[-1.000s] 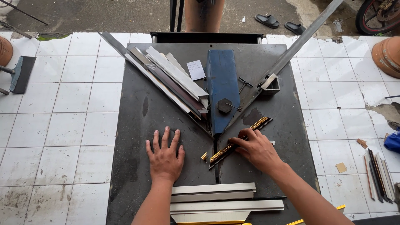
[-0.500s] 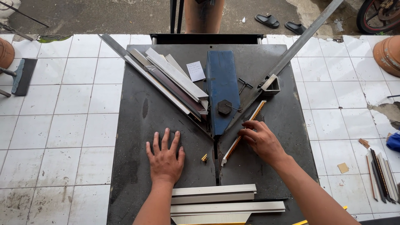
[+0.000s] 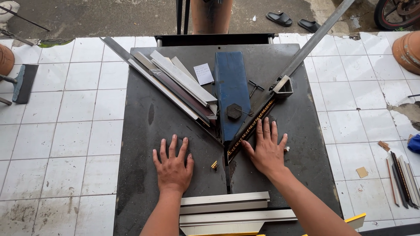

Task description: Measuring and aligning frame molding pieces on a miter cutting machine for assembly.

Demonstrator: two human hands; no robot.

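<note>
1. Far left of the blue blade guard [image 3: 231, 94], on the white tiled floor [image 3: 65, 131], a squeegee-like tool [image 3: 24, 83] is seen lying, well apart from the dark saw table [image 3: 144, 175].
2. Left of the blue blade guard, a bundle of pale and dark moulding lengths [image 3: 179, 85] is stacked along the left diagonal fence; a small white paper slip [image 3: 204, 73] is laid just beside it.
3. Below and left of the blue blade guard, the left hand [image 3: 173, 168] is spread flat on the table top, fingers splayed, nothing grasped.
4. Just below the guard's lower tip, a small gold offcut [image 3: 214, 164] is found, between the two hands.
5. Right of the blue blade guard, the dark moulding strip with gold ornament [image 3: 250, 127] is laid against the right diagonal fence [image 3: 306, 46]. The right hand [image 3: 267, 150] is pressed open-palmed against it, fingertips touching its edge; it is steadied, not clenched.
6. Handling, as judged: the strip appears light, stiff and slender, its gilt face likely easily scuffed; hold is best taken on the plain outer edge, well apart from the blade slot.
7. Below the guard, at the table's near edge, pale moulding pieces [image 3: 227, 207] are stacked.
8. Far right of the guard, loose strips [image 3: 402, 175] are left on the floor tiles.
</note>
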